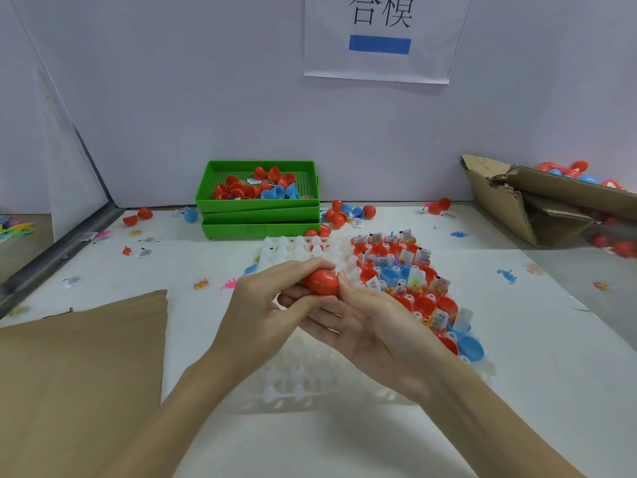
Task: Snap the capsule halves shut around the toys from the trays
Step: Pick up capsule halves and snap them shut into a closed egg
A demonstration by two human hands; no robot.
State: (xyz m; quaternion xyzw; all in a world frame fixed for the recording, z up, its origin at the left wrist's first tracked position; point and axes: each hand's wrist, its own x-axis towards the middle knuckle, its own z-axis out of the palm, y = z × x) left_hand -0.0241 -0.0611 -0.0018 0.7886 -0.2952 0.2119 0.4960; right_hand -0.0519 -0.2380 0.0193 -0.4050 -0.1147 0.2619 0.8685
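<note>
- The left hand and the right hand meet above the near half of a white moulded tray on the white desk.
- Both hands grip one red capsule: the left fingers curl over its top and left side, and the right thumb and fingers press against its right end and underside.
- Whether the capsule's two halves are fully seated cannot be told; the fingers hide much of the seam.
- The right part of the tray holds red and blue capsule halves, several loaded with small bagged toys.
- Behind the tray stands a stack of green bins; the top one contains loose red and blue halves.
- More halves, labels and small toy figures lie scattered across the desk.
- A torn cardboard box lies at the right, holding closed capsules.
- A flat brown cardboard sheet lies at the near left.
- A paper sign hangs on the back wall.
</note>
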